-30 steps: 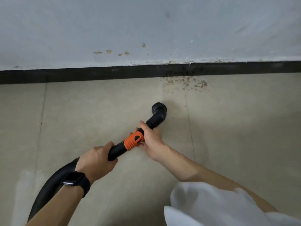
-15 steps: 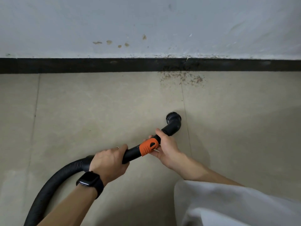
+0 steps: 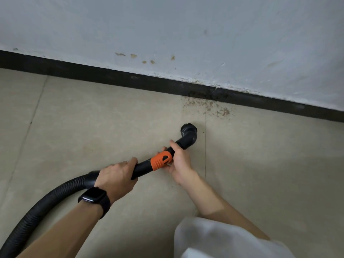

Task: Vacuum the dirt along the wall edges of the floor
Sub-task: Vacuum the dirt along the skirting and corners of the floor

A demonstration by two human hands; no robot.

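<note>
A black ribbed vacuum hose (image 3: 46,205) curves in from the lower left and ends in a rigid tube with an orange collar (image 3: 161,161) and a bent round brush nozzle (image 3: 188,134). My left hand (image 3: 116,178), with a black watch on the wrist, grips the tube behind the collar. My right hand (image 3: 179,162) holds the tube just ahead of the collar. Brown dirt (image 3: 209,107) lies scattered on the beige floor tiles against the black skirting (image 3: 130,78), a short way beyond the nozzle.
A grey-white wall (image 3: 186,30) with small brown spots rises above the skirting. A tile joint (image 3: 205,151) runs from the dirt toward me just right of the nozzle. A white sleeve (image 3: 214,241) fills the lower right corner.
The view has tilted, so the skirting now slants down to the right. The nozzle sits closer to the dirt patch than half a second ago. Both hands keep their hold.
</note>
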